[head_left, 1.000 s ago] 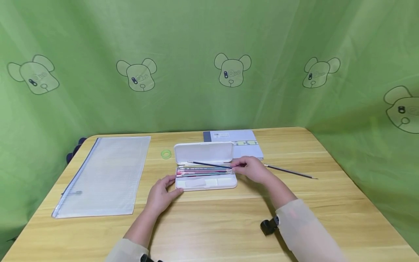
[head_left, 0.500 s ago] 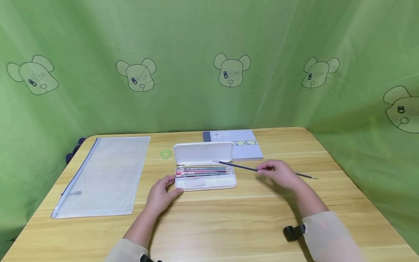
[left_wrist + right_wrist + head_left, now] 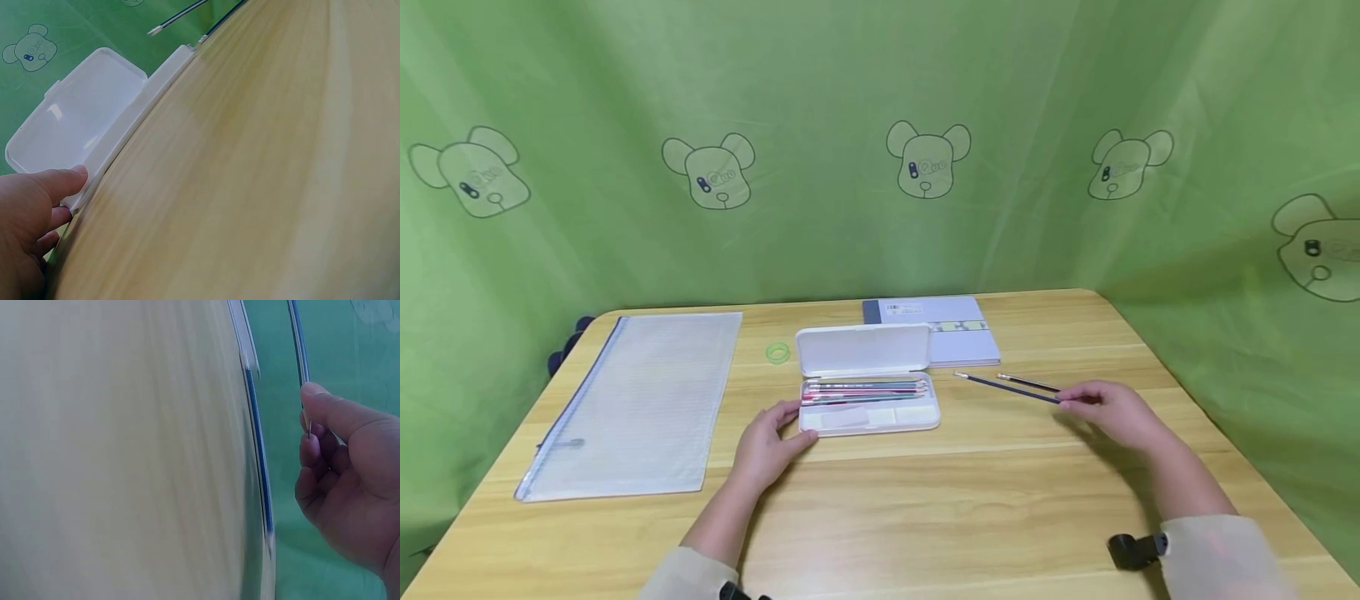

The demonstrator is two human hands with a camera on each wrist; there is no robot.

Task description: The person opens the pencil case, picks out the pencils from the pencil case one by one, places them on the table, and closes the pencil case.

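A white pencil case (image 3: 913, 423) stands open on the table with its lid (image 3: 865, 350) tipped up. Several pencils (image 3: 865, 391) lie in its back compartment. My left hand (image 3: 766, 450) holds the case's left end; in the left wrist view the thumb (image 3: 65, 182) presses on its edge. To the right of the case, my right hand (image 3: 1116, 414) pinches a dark blue pencil (image 3: 1009, 388) near its pointed tip. The right wrist view shows this pencil (image 3: 300, 350) raised off the table. Another dark pencil (image 3: 1026, 382) lies on the tabletop behind it, partly hidden.
A translucent zip pouch (image 3: 632, 408) lies flat at the left. A green ring-shaped roll (image 3: 777, 353) sits behind and left of the case. Behind the case is a pale notebook (image 3: 962, 346). A green curtain (image 3: 820, 242) hangs along the table's far edge.
My right hand has carried the dark blue pencil rightward, from above the case to near the pencil lying on the table. The left hand stays at the case's left end.
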